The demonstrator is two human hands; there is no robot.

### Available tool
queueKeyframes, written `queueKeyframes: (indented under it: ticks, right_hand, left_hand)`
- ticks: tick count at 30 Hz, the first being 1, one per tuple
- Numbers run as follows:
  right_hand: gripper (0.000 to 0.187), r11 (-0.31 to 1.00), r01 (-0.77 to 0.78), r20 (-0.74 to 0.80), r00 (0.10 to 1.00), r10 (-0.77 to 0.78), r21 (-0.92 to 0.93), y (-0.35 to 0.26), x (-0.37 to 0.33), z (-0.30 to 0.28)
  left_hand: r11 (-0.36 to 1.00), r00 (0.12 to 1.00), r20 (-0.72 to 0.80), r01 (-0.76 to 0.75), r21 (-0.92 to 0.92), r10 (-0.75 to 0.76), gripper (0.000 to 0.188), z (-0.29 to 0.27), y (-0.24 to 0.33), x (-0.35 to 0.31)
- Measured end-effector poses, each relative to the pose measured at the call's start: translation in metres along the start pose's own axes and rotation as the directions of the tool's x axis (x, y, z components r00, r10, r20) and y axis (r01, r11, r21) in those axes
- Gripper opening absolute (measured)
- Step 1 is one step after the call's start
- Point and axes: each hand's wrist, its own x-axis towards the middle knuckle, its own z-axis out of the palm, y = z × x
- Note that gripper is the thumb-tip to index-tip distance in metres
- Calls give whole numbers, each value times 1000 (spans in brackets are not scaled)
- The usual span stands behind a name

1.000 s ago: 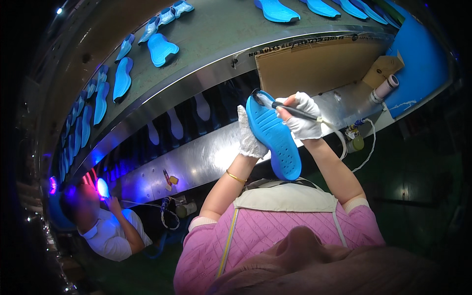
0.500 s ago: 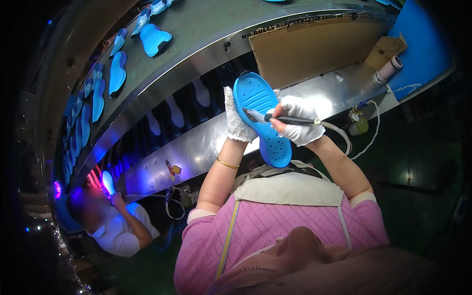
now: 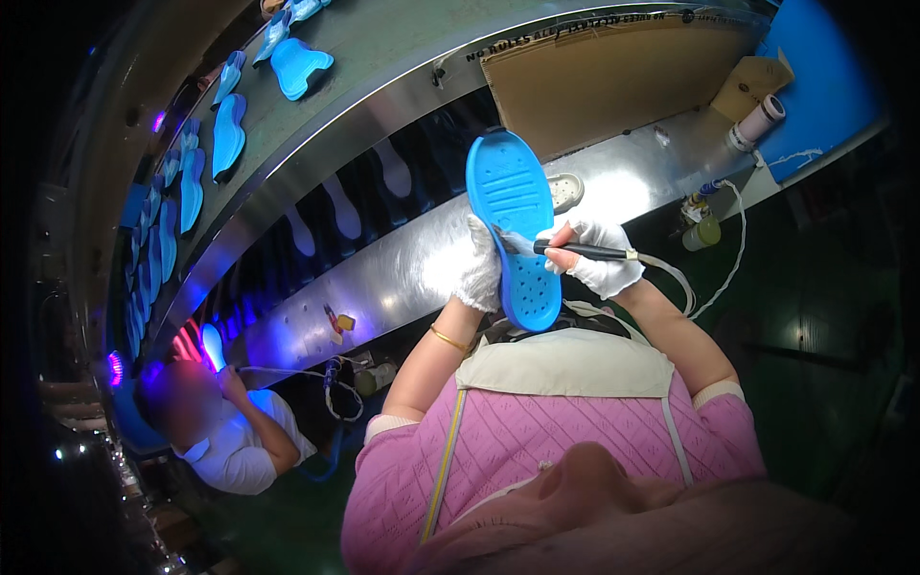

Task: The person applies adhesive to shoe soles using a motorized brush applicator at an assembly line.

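Observation:
In a white glove, my left hand [image 3: 480, 269] grips a blue shoe sole [image 3: 516, 182] by its left edge. The sole stands lengthwise in front of my apron, its inner face with ridges and small holes turned up. Fingertips bare of the glove, my right hand [image 3: 602, 261] pinches the black handle of a brush [image 3: 581, 250] with a white hose running from its end. Its bristles lie over the sole's middle, near the left edge. A pale perforated shoe piece [image 3: 565, 192] rests on the metal ledge just beyond the sole.
Blue soles [image 3: 229, 134] line the conveyor belt [image 3: 383, 38] at far left. A cardboard sheet [image 3: 613, 86] leans behind the metal ledge [image 3: 383, 259]. A pink roll [image 3: 761, 123] and hose fitting [image 3: 704, 216] are at right. A co-worker [image 3: 240, 431] sits at lower left with another sole.
My left hand has slid lower on the sole's edge. The brush has shifted right and slightly down, with my right hand. The pale shoe piece on the ledge has come into sight.

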Motion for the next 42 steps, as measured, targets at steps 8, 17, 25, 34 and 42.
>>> queueKeyframes:
  ticks: [8,17,25,34,42]
  right_hand:
    - [16,877,344,37,935,-353,-336,-11,12,21]
    - [10,914,384,19,923,-385,-130,-6,8,29]
    - [8,999,39,-142,989,-36,23,-8,5,16]
    - [14,967,-246,167,953,254,-65,-4,18,-3]
    - [8,971,53,117,993,-26,-235,-12,14,8]
  left_hand:
    - [904,933,204,-207,-374,298,117,10,25,30]
    - [790,809,224,-404,-461,544,115,13,50,37]
    - [864,718,491,-341,-370,493,124,3,63,32]
    - [882,887,370,-386,270,275,123,-1,75,27]
    - [851,986,116,-163,500,121,101,4,85,41]
